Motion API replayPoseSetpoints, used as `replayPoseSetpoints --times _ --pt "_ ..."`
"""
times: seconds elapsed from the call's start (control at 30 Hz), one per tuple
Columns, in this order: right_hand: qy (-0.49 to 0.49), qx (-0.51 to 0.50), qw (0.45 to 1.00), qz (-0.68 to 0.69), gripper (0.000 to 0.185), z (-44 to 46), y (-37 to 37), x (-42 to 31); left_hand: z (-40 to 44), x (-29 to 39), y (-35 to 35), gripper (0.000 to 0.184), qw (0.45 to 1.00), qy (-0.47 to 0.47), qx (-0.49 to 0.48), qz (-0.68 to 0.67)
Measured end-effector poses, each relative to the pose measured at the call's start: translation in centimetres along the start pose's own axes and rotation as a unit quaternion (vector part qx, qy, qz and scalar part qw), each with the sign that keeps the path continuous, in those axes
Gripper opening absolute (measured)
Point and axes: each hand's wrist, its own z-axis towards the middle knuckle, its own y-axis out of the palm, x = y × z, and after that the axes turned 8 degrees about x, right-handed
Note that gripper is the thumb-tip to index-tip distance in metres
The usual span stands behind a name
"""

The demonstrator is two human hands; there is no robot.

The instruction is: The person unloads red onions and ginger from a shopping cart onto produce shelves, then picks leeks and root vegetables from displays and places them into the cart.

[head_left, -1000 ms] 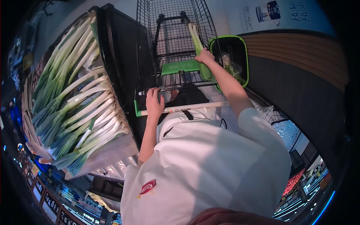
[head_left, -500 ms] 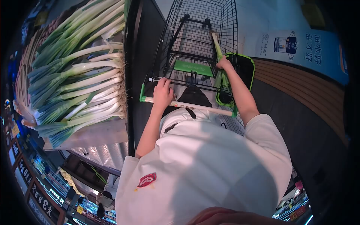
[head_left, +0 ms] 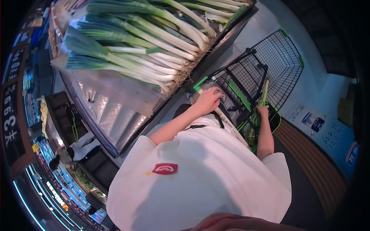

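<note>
My right hand [head_left: 263, 111] is closed round leeks [head_left: 265, 94], their pale ends pointing up over the black wire cart [head_left: 279, 63] and their leaves hanging below. Beside it is a green-rimmed basket [head_left: 276, 125], partly hidden, with greens near it. My left hand [head_left: 209, 100] lies over the left end of the cart's handle [head_left: 199, 87], its fingers loosely bent and apart, with nothing visible held; the palm side is hidden. Many more leeks [head_left: 162, 38] lie in rows on a display stand, roots towards the cart.
A metal surface [head_left: 115, 107] borders the leek display. Price signs [head_left: 14, 115] stand at the far left. Another person [head_left: 79, 149] is at the lower left, near dark crates [head_left: 98, 163]. A blue poster [head_left: 323, 129] and a slatted brown panel [head_left: 304, 161] are on the right.
The view has swung, placing the leek display higher and the cart further right. My right hand keeps its hold on the leeks, now lower by the basket. My left hand stays by the handle.
</note>
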Motion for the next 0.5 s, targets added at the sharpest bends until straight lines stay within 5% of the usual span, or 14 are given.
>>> replayPoseSetpoints --times 0.13,0.23,0.33,0.4,0.5 --pt "-0.073 0.247 0.966 -0.03 0.089 -7.7 -2.2 -5.7 -3.5 -0.8 -6.5 0.011 0.996 -0.071 0.048 0.0" --pt "-0.233 0.314 0.904 0.172 0.066 -14.4 -4.4 -13.1 -6.2 -0.9 -11.9 0.018 0.978 -0.161 0.119 0.052" --pt "-0.38 0.207 0.812 0.392 0.039 -27.7 -7.8 -22.0 -9.1 -3.6 -14.9 0.023 0.945 -0.264 0.19 0.025" --pt "-0.51 0.137 0.732 0.431 0.018 -36.3 -7.9 -27.7 -11.1 -5.1 -16.5 0.022 0.925 -0.29 0.245 0.009" --pt "-0.637 -0.013 0.651 0.413 0.015 -47.6 -5.7 -34.8 -13.5 -7.9 -18.1 0.019 0.91 -0.305 0.279 0.011"
